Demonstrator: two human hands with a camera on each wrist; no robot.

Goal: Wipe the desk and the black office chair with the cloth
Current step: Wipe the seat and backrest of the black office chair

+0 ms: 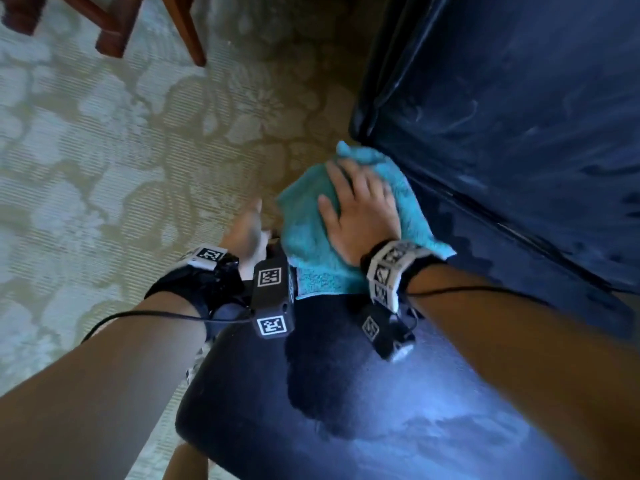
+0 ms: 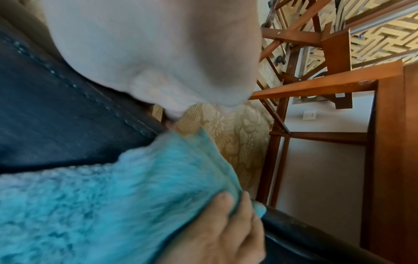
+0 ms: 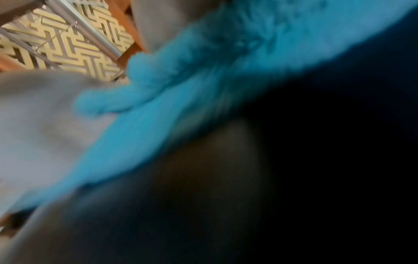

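At the far left, the patterned carpet (image 1: 104, 150) is lying under everything, and reddish wooden furniture legs (image 1: 110, 32) are standing on it at the top of the head view. No containers are showing anywhere, so there are no contents to report.

Moving right, your left hand (image 1: 247, 233) is hanging just off the left edge of the black office chair (image 1: 398, 393), above the carpet and just beside the cloth (image 1: 311, 244). It is blurred in the head view; the fingers are looking loose and are not grasping anything. In the left wrist view the palm (image 2: 158, 44) is filling the top, and the fingertips are mostly out of sight.

Next, the turquoise cloth is lying spread on the back left corner of the chair seat, where the seat is meeting the backrest (image 1: 519, 116). Your right hand (image 1: 360, 209) is pressing flat on top of it, fingers extended and slightly spread, not clenched around the fabric. In the left wrist view two of those fingers (image 2: 226, 214) are resting on the cloth (image 2: 101, 196) near the chair's edge. The right wrist view is blurred, showing only cloth (image 3: 181, 89) against dark upholstery.

At the right, the backrest is rising with faint streaks on its surface.
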